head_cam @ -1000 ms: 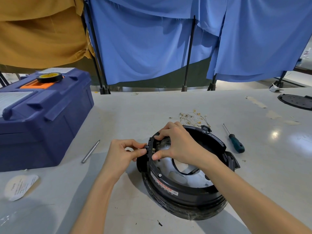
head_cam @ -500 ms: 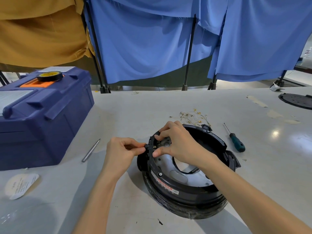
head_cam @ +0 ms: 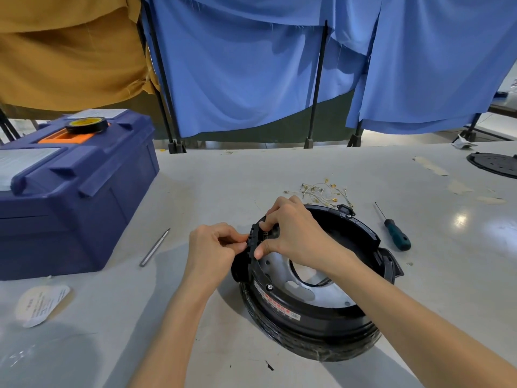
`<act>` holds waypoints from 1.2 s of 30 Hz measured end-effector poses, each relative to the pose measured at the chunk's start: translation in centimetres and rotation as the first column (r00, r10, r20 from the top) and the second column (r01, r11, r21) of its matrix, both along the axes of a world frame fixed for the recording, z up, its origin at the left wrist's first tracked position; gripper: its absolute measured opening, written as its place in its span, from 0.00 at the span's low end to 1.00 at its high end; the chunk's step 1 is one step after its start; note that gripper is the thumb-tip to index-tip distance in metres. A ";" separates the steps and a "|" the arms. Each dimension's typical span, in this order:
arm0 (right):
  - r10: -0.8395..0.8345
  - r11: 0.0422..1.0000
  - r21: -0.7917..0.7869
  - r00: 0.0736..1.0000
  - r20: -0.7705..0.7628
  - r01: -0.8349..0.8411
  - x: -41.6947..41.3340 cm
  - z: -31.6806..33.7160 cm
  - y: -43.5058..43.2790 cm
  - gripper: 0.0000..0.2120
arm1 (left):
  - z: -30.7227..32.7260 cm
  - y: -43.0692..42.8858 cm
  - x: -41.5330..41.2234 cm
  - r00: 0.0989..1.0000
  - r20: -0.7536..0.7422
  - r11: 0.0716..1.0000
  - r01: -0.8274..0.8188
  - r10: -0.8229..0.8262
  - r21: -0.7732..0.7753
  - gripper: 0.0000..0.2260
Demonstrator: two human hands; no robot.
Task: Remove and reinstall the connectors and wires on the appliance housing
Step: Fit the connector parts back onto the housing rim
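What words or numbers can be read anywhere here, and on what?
Nothing can be read for certain.
Red-and-white sticker on the black housing: print too blurred.
Round paper label lying at left: lines too small.
White sheets on the blue toolbox: blurred.

I log: round black appliance housing [head_cam: 307, 317] on grey table [head_cam: 223, 177]; thin loose wires [head_cam: 319, 191] behind it, green-handled screwdriver [head_cam: 396, 236] right, blue plastic toolbox [head_cam: 70, 205] far left.

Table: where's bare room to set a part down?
Free: the far strip between dark blue plastic toolbox and loose yellow-tipped wires; the patch right of the white round paper label. Crowded: behind the round black plastic housing, among wires and green-handled screwdriver.
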State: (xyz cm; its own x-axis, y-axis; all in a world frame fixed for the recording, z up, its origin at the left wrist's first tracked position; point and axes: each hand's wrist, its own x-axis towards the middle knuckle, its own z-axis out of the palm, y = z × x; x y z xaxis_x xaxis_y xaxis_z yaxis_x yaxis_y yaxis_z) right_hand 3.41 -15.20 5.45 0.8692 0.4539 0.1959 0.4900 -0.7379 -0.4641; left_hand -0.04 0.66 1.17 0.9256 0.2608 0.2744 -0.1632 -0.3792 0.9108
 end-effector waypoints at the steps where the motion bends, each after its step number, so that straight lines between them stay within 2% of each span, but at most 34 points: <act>1: 0.000 1.000 0.003 1.000 -0.002 0.000 0.0 0.0 -0.1 0.28 | 0.0 0.1 0.1 1.000 -0.004 1.000 0.009 -0.009 -0.006 0.17; 7: 0.040 0.997 0.063 0.999 -0.022 -0.038 -0.4 -0.3 -0.9 0.22 | 0.3 1.3 1.1 0.979 -0.079 0.962 0.166 -0.187 -0.217 0.13; 12: 0.027 0.999 0.039 0.999 -0.026 -0.025 -0.3 -0.3 -0.7 0.21 | 0.0 1.9 2.6 0.948 -0.185 0.952 0.219 -0.260 -0.215 0.12; 16: 0.008 1.000 -0.018 1.000 -0.029 -0.009 -0.2 0.0 -0.3 0.22 | -0.4 2.0 2.8 0.934 -0.161 0.931 0.277 -0.319 -0.236 0.18; 19: 0.001 0.999 -0.046 1.000 -0.029 -0.003 0.0 0.1 0.0 0.23 | -0.4 1.9 2.9 0.928 -0.152 0.925 0.300 -0.339 -0.232 0.19; 24: 0.014 1.000 -0.005 0.999 -0.042 -0.014 -0.1 -0.2 -0.3 0.19 | -0.2 1.8 2.3 0.924 -0.191 0.936 0.297 -0.332 -0.191 0.18; 26: 0.029 0.998 0.052 0.999 -0.045 -0.026 -0.1 -0.5 -0.5 0.18 | 0.1 1.9 2.1 0.939 -0.188 0.951 0.260 -0.290 -0.167 0.14; 30: 0.084 0.994 0.069 0.995 -0.063 -0.079 0.3 -0.7 -1.4 0.22 | 1.3 1.7 2.2 0.974 -0.148 0.979 0.153 -0.172 -0.133 0.05; 31: 0.092 0.992 0.088 0.994 -0.066 -0.086 0.6 -0.6 -2.0 0.21 | 1.6 1.5 2.2 0.979 -0.135 0.980 0.135 -0.155 -0.146 0.06; 33: 0.030 0.993 0.116 0.999 -0.020 -0.028 1.3 -0.2 -3.8 0.17 | 2.2 0.6 2.1 0.977 -0.135 0.974 0.136 -0.162 -0.183 0.10; 36: -0.196 0.981 0.012 0.979 0.065 0.195 2.2 0.1 -7.4 0.16 | 2.5 -0.9 1.9 0.960 -0.178 0.970 0.186 -0.214 -0.158 0.14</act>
